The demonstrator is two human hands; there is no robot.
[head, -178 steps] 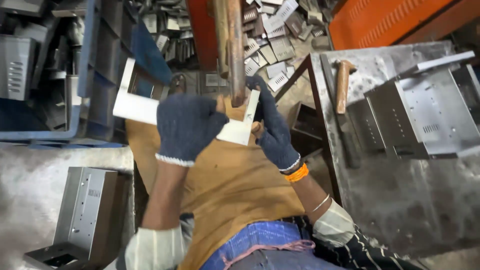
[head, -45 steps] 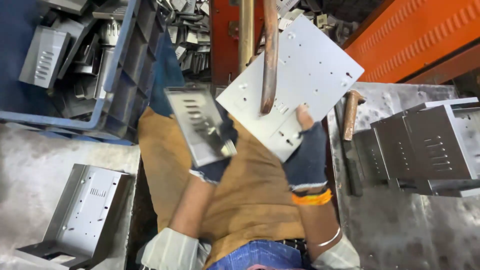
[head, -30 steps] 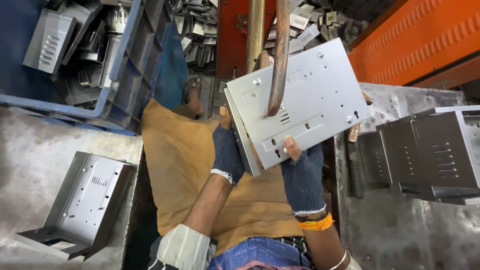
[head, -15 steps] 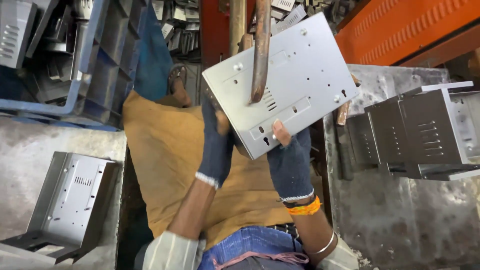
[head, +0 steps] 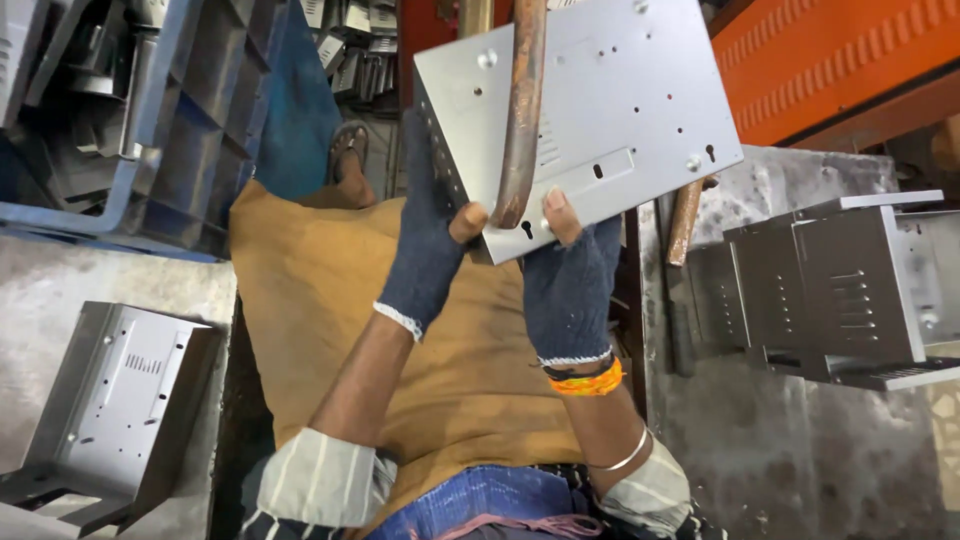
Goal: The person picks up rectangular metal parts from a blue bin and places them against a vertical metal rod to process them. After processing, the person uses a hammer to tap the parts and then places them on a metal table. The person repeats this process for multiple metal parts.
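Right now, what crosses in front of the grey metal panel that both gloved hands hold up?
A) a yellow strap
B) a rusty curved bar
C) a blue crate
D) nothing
B: the rusty curved bar runs down over the grey metal panel, ending between the left hand and right hand.

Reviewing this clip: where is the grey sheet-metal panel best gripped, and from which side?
Probably by its near bottom edge, from below, where the left hand and right hand already pinch the grey panel. The rusty bar crosses its face, so that edge stays free.
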